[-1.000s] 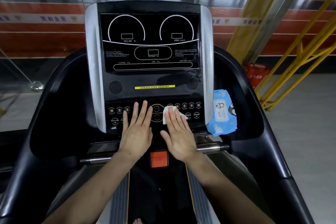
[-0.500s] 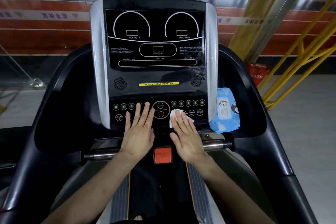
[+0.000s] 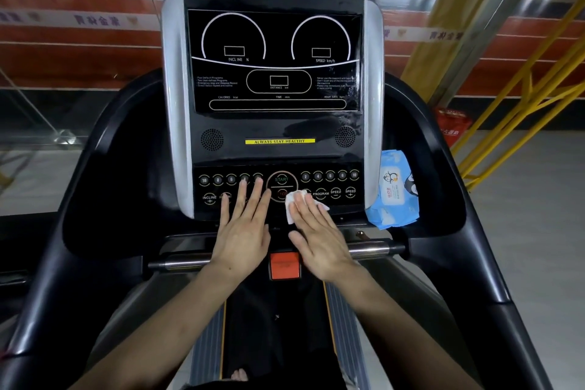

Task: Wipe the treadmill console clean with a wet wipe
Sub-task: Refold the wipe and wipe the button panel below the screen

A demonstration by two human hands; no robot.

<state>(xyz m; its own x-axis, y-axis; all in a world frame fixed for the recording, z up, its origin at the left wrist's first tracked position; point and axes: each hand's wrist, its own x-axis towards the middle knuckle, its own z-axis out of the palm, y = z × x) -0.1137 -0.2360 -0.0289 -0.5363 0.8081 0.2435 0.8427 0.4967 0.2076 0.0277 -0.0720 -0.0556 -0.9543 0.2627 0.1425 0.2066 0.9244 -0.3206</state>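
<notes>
Right hand (image 3: pixel 319 241): fingers straight and together, pressing a folded white wet wipe (image 3: pixel 292 204) flat against the button panel of the treadmill console (image 3: pixel 275 123), just right of the round START/STOP control (image 3: pixel 281 185). The wipe shows past the fingertips and at both sides of them; the rest is hidden under the fingers.

Left hand (image 3: pixel 242 231): flat, fingers slightly spread, holding nothing, laid on the left half of the panel with the tips touching the numbered keys (INCLINE side).

Blue wet-wipe pack (image 3: pixel 394 190) lies in the console's right side tray (image 3: pixel 443 212), leaning against the silver trim; contents not visible. Orange safety tab (image 3: pixel 284 265) sits between the wrists.
</notes>
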